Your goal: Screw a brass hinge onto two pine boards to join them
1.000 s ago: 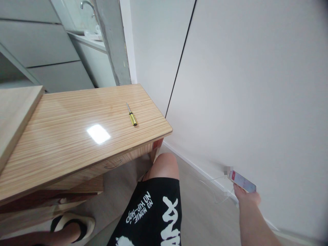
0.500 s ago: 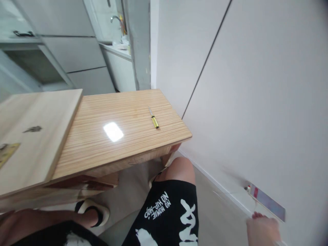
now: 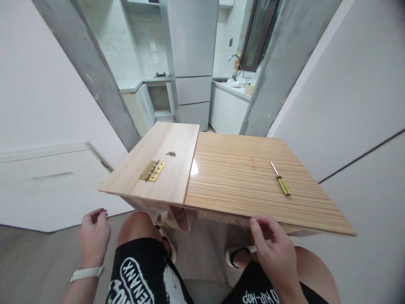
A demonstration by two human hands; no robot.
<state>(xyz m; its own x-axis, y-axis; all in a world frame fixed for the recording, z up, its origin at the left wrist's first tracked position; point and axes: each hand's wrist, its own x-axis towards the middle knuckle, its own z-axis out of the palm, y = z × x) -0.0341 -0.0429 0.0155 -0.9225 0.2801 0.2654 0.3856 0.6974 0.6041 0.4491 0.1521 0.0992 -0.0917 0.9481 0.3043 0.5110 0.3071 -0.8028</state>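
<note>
My left hand [image 3: 95, 232] hovers beside my left knee, off the table's left corner, fingers loosely curled and nothing visible in them. Just at the front edge of the wood-grain tabletop [image 3: 234, 177] is my right hand [image 3: 275, 249]; its fingers are half bent, with a gap to the thumb and no object showing. A pale wooden board [image 3: 174, 185] lies across the left part of the table. On it rest a brass hinge [image 3: 152, 170] and a small pile of screws [image 3: 171, 154]. A screwdriver [image 3: 283, 184] with a yellow and black handle lies on the right side.
Behind the table stand a grey refrigerator [image 3: 193, 55] and a counter with a sink faucet [image 3: 234, 63]. White walls flank both sides, and a white panel [image 3: 53, 185] leans at the left. My knees are close to the table's front edge.
The view has swung left from the right-hand wall to face the table. My right hand has come from beside a phone-like flat object to the table edge. My left hand has entered view.
</note>
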